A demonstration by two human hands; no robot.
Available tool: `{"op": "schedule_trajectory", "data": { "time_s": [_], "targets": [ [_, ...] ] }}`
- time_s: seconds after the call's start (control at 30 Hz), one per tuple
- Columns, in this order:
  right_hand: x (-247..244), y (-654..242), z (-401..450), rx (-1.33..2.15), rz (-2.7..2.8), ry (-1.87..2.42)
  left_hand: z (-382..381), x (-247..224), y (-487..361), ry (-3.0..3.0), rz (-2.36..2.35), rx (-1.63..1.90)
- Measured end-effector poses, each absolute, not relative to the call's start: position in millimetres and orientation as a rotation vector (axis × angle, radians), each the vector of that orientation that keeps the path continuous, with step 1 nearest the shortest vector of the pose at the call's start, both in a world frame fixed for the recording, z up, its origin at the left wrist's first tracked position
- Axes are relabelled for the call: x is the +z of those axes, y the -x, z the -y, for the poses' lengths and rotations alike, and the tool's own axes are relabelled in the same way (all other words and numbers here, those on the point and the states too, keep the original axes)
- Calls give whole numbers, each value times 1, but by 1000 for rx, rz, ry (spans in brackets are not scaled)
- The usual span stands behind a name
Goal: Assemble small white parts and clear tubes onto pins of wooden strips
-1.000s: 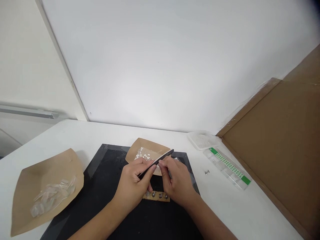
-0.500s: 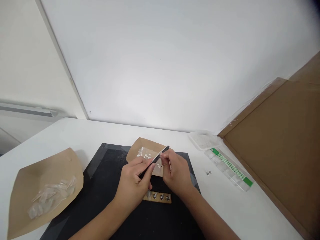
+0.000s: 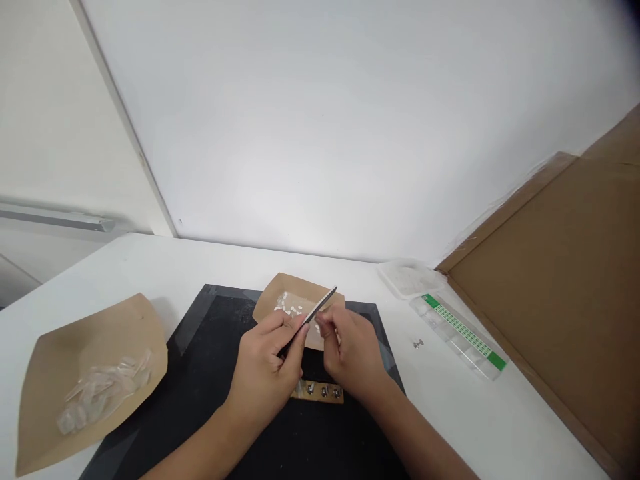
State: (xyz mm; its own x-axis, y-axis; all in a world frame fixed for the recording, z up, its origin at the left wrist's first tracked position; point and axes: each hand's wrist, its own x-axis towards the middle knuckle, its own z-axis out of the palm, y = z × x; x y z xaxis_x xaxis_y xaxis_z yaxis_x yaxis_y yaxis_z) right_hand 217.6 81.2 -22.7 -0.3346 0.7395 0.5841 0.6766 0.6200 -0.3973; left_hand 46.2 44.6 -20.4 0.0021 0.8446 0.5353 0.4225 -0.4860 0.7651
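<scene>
My left hand (image 3: 267, 353) is closed around the lower end of a nail file (image 3: 319, 307), a thin flat strip with a dark face and a pale edge. The file slants up to the right, over a small brown paper tray (image 3: 274, 290) with little white pieces in it. Close beside the file, my right hand (image 3: 353, 343) is pinched; what its fingertips hold, if anything, I cannot make out. Below the hands, a tan strip (image 3: 317, 399) carries several small metal stands (image 3: 325, 391); its left end is partly hidden by my left hand.
A black mat (image 3: 210, 380) lies under my hands on the white table. At left, a larger paper tray (image 3: 43, 373) holds clear plastic nail-shaped pieces (image 3: 103, 387). To the right are a small metal piece (image 3: 418, 344), a clear case with a green label (image 3: 465, 337) and cardboard (image 3: 555, 287).
The nail file has turned slightly, showing more of its pale edge. My right fingertips have moved slightly down and left, away from its upper end.
</scene>
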Motion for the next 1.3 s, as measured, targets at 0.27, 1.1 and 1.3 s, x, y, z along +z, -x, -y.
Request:
{"op": "schedule_trajectory", "data": {
  "time_s": [0.27,1.1,1.3],
  "targets": [
    [-21,-217,-84,214,2002,1134,-45,-22,-46,-1923,-1312,1480],
    [-14,-221,-80,101,2050,1242,-45,-22,-44,-1835,-1235,1461],
    [-17,-220,-80,24,2049,1238,-45,-21,-45,-1836,-1219,1479]
  ]
}}
